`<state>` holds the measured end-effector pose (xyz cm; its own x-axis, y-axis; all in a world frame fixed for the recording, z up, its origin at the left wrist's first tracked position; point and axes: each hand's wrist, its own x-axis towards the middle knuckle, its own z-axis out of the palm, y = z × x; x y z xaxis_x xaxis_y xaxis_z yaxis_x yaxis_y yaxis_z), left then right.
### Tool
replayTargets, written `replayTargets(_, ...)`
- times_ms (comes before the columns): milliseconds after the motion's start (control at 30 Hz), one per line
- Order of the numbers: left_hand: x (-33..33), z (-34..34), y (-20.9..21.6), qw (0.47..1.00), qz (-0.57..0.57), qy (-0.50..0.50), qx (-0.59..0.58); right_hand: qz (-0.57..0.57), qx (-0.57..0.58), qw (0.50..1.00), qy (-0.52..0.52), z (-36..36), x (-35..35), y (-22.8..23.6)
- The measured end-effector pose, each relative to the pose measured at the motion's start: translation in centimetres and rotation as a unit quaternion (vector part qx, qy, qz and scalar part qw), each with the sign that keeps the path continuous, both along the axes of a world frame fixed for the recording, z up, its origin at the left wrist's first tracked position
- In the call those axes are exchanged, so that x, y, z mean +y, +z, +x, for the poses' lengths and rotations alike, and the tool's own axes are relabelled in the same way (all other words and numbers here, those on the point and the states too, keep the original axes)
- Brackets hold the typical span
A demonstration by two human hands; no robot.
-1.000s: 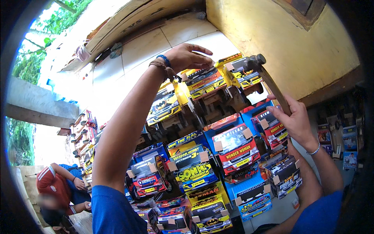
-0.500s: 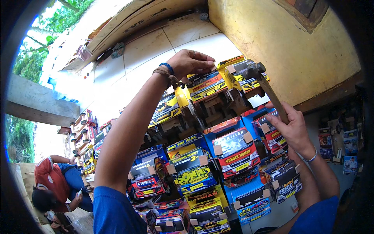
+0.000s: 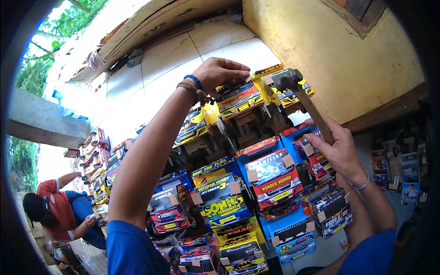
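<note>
While my right hand is closed around the handle of the hammer, my left hand has its fingertips together at the upper edge of a yellow toy truck; whether they clamp it, I cannot tell. The hammer's head appears over the neighbouring truck. Nearer to me, a red truck carries a blue bed, whose inside is mostly hidden.

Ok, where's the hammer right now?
In the head view, the hammer is right of centre, its handle in the right hand. Its head shows in front of the rightmost yellow toy truck, left of the yellowish wall.
</note>
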<state>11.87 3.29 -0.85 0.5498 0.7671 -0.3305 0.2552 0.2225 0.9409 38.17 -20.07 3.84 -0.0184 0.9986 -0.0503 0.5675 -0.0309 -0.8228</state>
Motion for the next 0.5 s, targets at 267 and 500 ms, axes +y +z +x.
replayTargets(267,0.0,0.1,-0.1,1.000,0.009,-0.009,-0.003,0.085,0.027,0.996,0.016,-1.5,1.6,-0.7)
replayTargets(500,0.2,0.0,-0.6,1.000,0.003,0.002,-0.012,0.070,-0.027,0.995,0.067,-2.4,3.9,-1.1)
